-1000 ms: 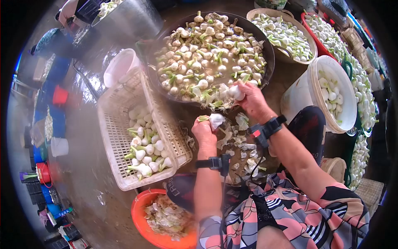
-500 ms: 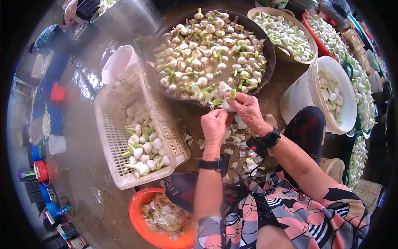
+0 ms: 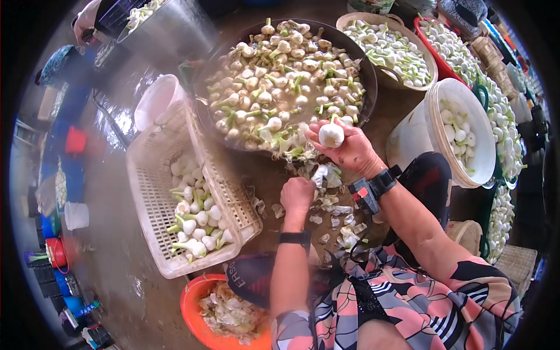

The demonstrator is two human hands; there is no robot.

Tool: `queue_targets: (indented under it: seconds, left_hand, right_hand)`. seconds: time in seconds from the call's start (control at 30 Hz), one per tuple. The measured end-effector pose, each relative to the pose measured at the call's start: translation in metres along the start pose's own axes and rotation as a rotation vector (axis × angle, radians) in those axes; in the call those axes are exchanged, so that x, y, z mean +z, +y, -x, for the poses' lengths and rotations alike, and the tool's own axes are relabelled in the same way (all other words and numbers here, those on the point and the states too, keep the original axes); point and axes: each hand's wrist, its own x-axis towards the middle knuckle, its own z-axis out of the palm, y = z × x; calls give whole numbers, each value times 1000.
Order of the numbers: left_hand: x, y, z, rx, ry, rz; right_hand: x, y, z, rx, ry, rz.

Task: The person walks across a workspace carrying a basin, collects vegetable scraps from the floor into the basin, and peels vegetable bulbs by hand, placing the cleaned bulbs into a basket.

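A white garlic bulb [image 3: 331, 135] with a short green stem rests in my upturned right hand [image 3: 353, 153], near the rim of a wide dark basin [image 3: 373, 96]. Its fingers curl around the bulb from beneath. Lower and to the left, my left hand [image 3: 297, 195] is closed, its knuckles up; what its fingers hold, if anything, is hidden. White garlic skins [image 3: 322, 174] show right beside its fingertips. Many soiled garlic bulbs [image 3: 280, 76] float in the basin's brownish water. At left, a white plastic crate [image 3: 143, 204] contains clean, pale bulbs with green stems.
An orange tub [image 3: 189, 306] of peelings sits near my leg. To the right stand a tilted white bucket [image 3: 408, 137], a beige tub [image 3: 429, 79] and a red tub [image 3: 446, 67], all with garlic. Peelings [image 3: 350, 233] litter the wet floor. A pink-white container [image 3: 157, 102] stands behind the crate.
Both hands were together on the bulb at the basin's edge. They are now apart: the right turned palm up with the bulb, the left lower down.
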Motion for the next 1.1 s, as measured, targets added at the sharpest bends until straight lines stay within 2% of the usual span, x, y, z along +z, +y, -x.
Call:
queue_targets:
  seconds: [0.07, 0.1, 0.13, 0.17, 0.2, 0.23, 0.27, 0.3, 0.33, 0.37, 0.43, 0.47, 0.5, 0.57, 0.6, 0.63, 0.67, 0.73, 0.8, 0.9, 0.93, 0.97, 1.03, 1.07, 1.1]
  left_hand:
    - [-12, 17, 9, 19, -31, -23]
    - [-12, 17, 6, 92, 43, 67]
    - [-13, 13, 6, 149, 138, 159]
    - [-14, 11, 4, 206, 234, 248]
    - [-9, 9, 2, 165, 287, 286]
    - [-7, 6, 2, 202, 266, 371]
    - [-7, 8, 6, 112, 165, 604]
    - [-9, 13, 10, 24, 50, 833]
    - [-9, 17, 11, -44, -9, 970]
    - [-12, 20, 8, -59, 2, 987]
    - [-20, 23, 0, -89, 28, 1024]
    - [-22, 27, 3, -124, 33, 1083]
    - [-23, 32, 9, -121, 37, 1113]
    - [-30, 26, 5, -141, 77, 1168]
    - [-31, 24, 2, -148, 84, 1182]
    - [-31, 23, 3, -149, 90, 1195]
    - [-31, 21, 5, -150, 96, 1207]
    - [-31, 22, 3, -130, 90, 1224]
    - [-34, 24, 1, -129, 83, 1219]
    - [-31, 19, 3, -110, 190, 1241]
    - [-26, 18, 4, -92, 238, 1262]
    - [-24, 17, 4, -96, 312, 1278]
    - [-19, 10, -3, -39, 488, 1448]
    - [-18, 7, -6, -36, 524, 1497]
    - [-24, 5, -6, 19, 469, 1483]
  right_hand:
    - [-7, 1, -2, 41, 23, -80]
    - [-9, 4, -5, 62, 34, -120]
    - [3, 9, -12, 40, 140, -214]
    - [-13, -7, -29, 7, 102, -277]
    - [-30, -24, -46, -22, 63, -340]
    - [-25, -55, -46, -236, -102, -260]
    - [-33, -91, -55, -396, -348, -233]
    - [-34, -118, -58, -549, -327, -141]
    - [5, -121, -60, -716, -104, -183]
    - [15, -124, -75, -660, -32, -224]
    - [26, -103, -108, -525, 162, 17]
    - [-29, -111, -139, -334, -380, 370]
    - [-9, -73, -137, -343, -39, 513]
    - [-5, -14, -170, -189, 63, 1360]
    - [-23, 8, -190, -211, -75, 1727]
    - [-8, 23, -191, -52, -198, 2121]
    - [-24, 34, -202, -173, -406, 2344]
    - [-41, 38, -224, -172, -507, 2563]
    - [-46, 38, -238, 106, -276, 2545]
    - [-15, 27, -203, 30, -281, 2214]
    - [-9, 23, -184, -115, -249, 2121]
    - [7, 22, -159, -46, -182, 2084]
    - [30, 30, -106, -189, -255, 2025]
    - [38, 38, -84, -198, -254, 2050]
    - [44, 47, -66, -212, -256, 2073]
